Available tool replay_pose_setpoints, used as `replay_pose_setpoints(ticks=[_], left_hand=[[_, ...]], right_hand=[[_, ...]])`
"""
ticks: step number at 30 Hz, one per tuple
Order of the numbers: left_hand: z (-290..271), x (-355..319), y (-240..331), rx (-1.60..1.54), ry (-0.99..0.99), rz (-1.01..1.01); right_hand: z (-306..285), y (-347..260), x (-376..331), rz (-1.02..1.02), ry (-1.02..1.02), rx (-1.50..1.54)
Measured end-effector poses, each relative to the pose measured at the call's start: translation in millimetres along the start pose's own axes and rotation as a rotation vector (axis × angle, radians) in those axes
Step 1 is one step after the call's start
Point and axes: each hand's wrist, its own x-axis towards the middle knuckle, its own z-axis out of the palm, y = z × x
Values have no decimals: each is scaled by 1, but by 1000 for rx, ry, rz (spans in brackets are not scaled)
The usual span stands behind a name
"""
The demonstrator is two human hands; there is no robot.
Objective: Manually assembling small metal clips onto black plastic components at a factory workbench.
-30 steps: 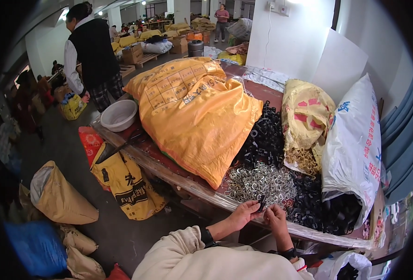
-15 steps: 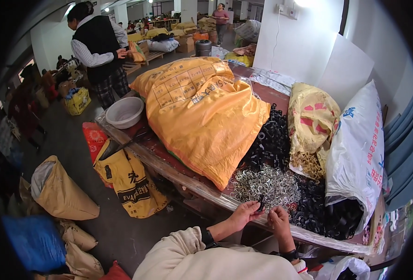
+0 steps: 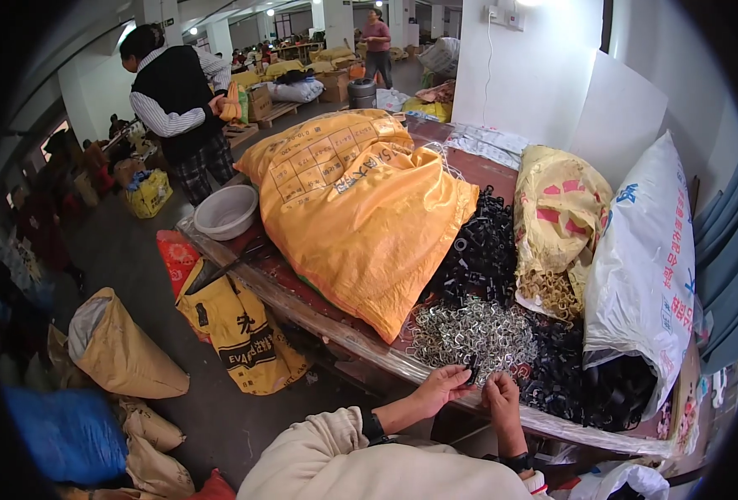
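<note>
My left hand [image 3: 444, 388] is closed in a pinch at the table's front edge, with a small black piece, partly hidden, at its fingertips. Close beside it, my right hand [image 3: 501, 393] also has its fingers pressed together; whatever they hold is too small to make out. Just beyond both hands lies a heap of small silver metal hooks or rings [image 3: 473, 335]. Small black parts [image 3: 552, 388] spread to the right of my right hand, and more black parts [image 3: 479, 254] lie behind the silver heap.
A large orange sack [image 3: 361, 225] leans across the table [image 3: 340, 333]. Right of it stand a yellowish sack [image 3: 559, 196] spilling gold-coloured parts [image 3: 550, 296] and a white sack [image 3: 642, 267]. A pale basin [image 3: 226, 212] sits at the left edge. Sacks cover the floor at left; two people stand beyond.
My hands have come slightly closer together, and the black piece at my left fingertips shows less. The view has shifted a little. The person in the background has turned and moved left.
</note>
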Motion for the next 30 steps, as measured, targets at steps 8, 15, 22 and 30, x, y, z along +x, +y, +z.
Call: replay_pose_setpoints(ticks=[8,15,22,30], left_hand=[[-4,3,-6,32,18,27],[-11,3,-6,0,-3,54],[-11,-9,7,-3,-43,96],[-19,-16,11,7,-67,86]], right_hand=[[-2,0,-3,-60,2,-194],[3,5,-2,-82,-41,-306],[16,1,1,-57,-44,-309],[24,2,4,-8,-100,-191]])
